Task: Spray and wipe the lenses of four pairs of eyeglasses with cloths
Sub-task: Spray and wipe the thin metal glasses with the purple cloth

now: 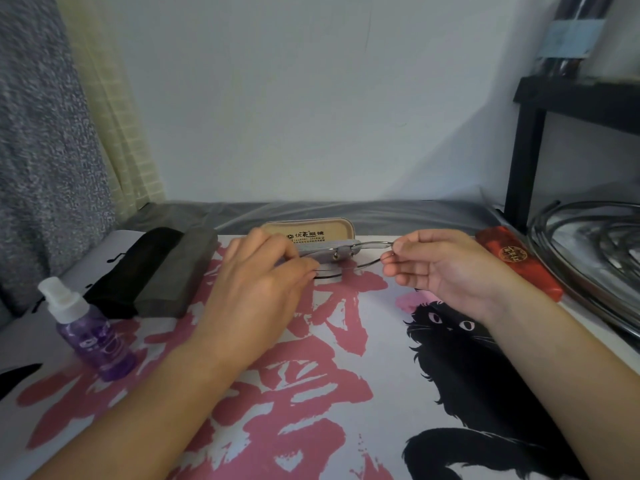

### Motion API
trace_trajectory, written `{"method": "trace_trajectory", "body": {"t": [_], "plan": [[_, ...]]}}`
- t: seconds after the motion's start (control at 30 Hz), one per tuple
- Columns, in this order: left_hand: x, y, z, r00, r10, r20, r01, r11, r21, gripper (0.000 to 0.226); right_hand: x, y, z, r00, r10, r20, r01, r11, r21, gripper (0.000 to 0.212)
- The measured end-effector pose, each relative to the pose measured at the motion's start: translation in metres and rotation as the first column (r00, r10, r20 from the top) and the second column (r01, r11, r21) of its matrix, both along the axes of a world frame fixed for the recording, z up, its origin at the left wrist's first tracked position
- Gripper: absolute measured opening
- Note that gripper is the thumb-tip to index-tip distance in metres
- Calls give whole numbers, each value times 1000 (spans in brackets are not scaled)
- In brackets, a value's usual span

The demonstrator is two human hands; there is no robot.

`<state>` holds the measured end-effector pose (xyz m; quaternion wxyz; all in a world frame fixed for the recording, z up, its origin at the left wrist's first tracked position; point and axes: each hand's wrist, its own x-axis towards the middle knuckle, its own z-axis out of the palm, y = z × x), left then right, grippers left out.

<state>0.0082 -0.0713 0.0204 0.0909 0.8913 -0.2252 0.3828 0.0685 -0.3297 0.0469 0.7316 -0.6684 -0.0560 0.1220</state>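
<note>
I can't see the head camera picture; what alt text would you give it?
Two bare hands hold thin-framed eyeglasses above a pink-and-white mat printed with a black cat: the left hand holds one end, the right hand pinches the other. A purple spray bottle, dark cases, a tan case and a red case lie around.

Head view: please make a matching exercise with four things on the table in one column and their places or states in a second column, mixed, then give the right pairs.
Things:
1. spray bottle
2. red case
3. eyeglasses
4. black pouch

Places or states:
A. far right, near the metal rack
B. held between both hands
C. standing at front left, purple liquid
D. lying beside the grey case, on its left

Pairs: 1-C, 2-A, 3-B, 4-D
</note>
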Motion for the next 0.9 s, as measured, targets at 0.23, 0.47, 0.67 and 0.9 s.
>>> {"method": "trace_trajectory", "body": {"t": [0.23, 0.47, 0.67, 0.9], "plan": [[1, 0, 1, 999, 3, -51, -1, 999, 46, 25, 1, -4, 2, 999, 30, 14, -28, 995, -99, 3], [3, 7, -1, 982, -101, -159, 83, 990, -118, 26, 6, -11, 1, 999, 20, 29, -14, 976, -218, 12], [5, 18, -2, 875, -289, -389, 150, 925, -349, 44, 5, -20, -1, 977, 203, -66, -213, 931, -295, 22], [2, 20, 3, 737, -347, -579, 114, 909, -400, 48, 5, -29, -1, 915, 393, -86, -379, 769, -515, 27]]}}
